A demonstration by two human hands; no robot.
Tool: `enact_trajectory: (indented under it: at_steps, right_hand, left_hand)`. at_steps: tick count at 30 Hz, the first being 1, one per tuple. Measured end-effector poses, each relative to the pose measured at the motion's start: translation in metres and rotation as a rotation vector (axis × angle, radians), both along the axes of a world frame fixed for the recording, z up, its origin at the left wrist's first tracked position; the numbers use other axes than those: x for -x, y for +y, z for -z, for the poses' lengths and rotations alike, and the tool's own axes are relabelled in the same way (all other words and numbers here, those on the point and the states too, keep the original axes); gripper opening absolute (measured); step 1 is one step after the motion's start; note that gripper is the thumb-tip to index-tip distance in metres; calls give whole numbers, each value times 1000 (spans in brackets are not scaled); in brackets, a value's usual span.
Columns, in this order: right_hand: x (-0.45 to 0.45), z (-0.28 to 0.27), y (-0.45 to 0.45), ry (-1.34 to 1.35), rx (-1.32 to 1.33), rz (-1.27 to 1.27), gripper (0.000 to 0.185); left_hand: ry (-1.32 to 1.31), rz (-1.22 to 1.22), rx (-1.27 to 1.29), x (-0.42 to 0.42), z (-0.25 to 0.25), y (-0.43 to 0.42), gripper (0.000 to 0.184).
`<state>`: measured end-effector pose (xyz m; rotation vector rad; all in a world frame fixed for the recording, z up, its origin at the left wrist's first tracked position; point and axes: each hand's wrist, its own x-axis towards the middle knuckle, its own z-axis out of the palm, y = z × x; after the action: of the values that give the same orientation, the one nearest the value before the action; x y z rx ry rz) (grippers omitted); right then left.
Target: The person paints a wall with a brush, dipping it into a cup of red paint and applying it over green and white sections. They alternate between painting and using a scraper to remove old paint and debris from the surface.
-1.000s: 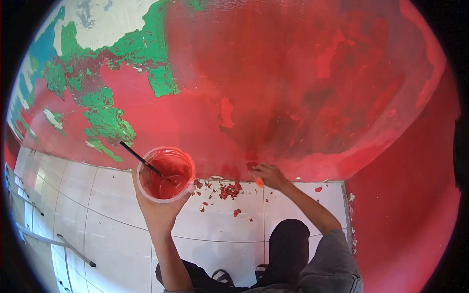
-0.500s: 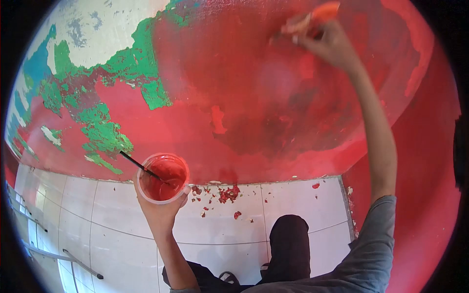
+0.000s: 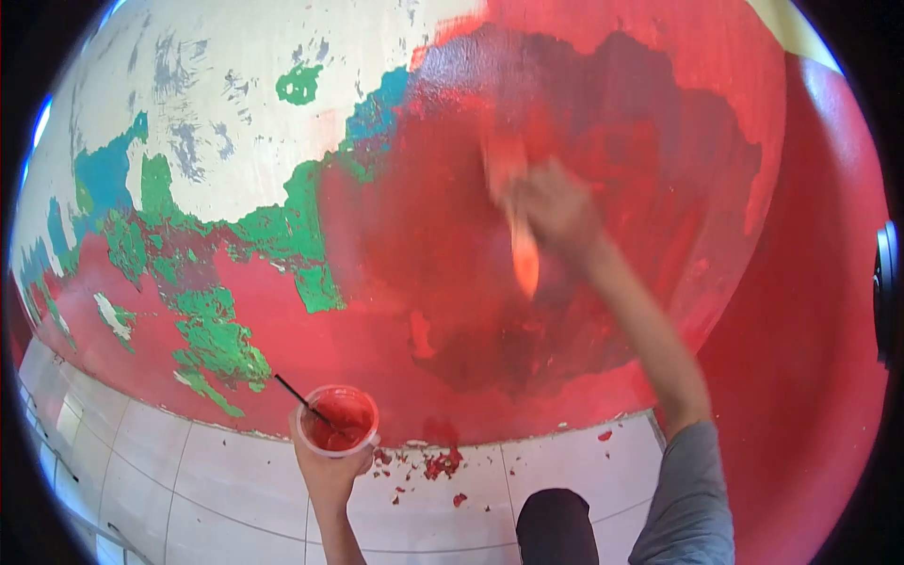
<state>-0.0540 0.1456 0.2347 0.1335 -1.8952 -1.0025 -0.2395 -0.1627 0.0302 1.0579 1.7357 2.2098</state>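
In the head view my left hand (image 3: pixel 327 476) is wrapped round a clear plastic cup of red paint (image 3: pixel 341 453). A thin black stick (image 3: pixel 299 395) leans out of the cup over its left rim. My right hand (image 3: pixel 556 209) is closed on a paintbrush (image 3: pixel 524 259), its orange handle end pointing down and its bristle end up against the wall, blurred by motion. Around the brush the wall (image 3: pixel 443 226) carries wet-looking dark red paint. Left of that, green, blue and white patches of old peeling paint show.
Red and pale paint flakes (image 3: pixel 443 462) lie on the white tiled floor (image 3: pixel 235 480) along the wall's foot. A second red wall (image 3: pixel 800 377) meets this one at the right. My dark-clad knee (image 3: pixel 556 527) is at the bottom. A dark round-edged object (image 3: pixel 885 292) shows at the far right.
My right hand has moved left and down across the wall, and the brush has swung from sideways to upright. The view has tilted up, so the cup in my left hand sits lower in it.
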Motion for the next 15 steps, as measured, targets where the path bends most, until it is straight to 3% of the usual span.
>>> enact_trajectory:
  at_steps: [3, 6, 8, 11, 15]
  right_hand:
    - [-11, 134, -15, -199, 251, -15, 36]
    - [-11, 249, -46, -444, 758, -87, 46]
    - [-4, 266, -73, -505, 1054, -219, 43]
    - [2, 270, -88, -647, 1284, -212, 34]
    - [-20, 253, -101, -816, 1331, -46, 38]
  left_hand:
    - [-77, -12, 11, -3, -9, -3, 80]
    - [-146, -45, 37, -2, -12, 0, 85]
    - [4, -166, 73, 5, 14, 9, 87]
    - [-38, -171, 122, -8, 12, 20, 86]
    - [-213, -107, 95, -38, -7, 32, 87]
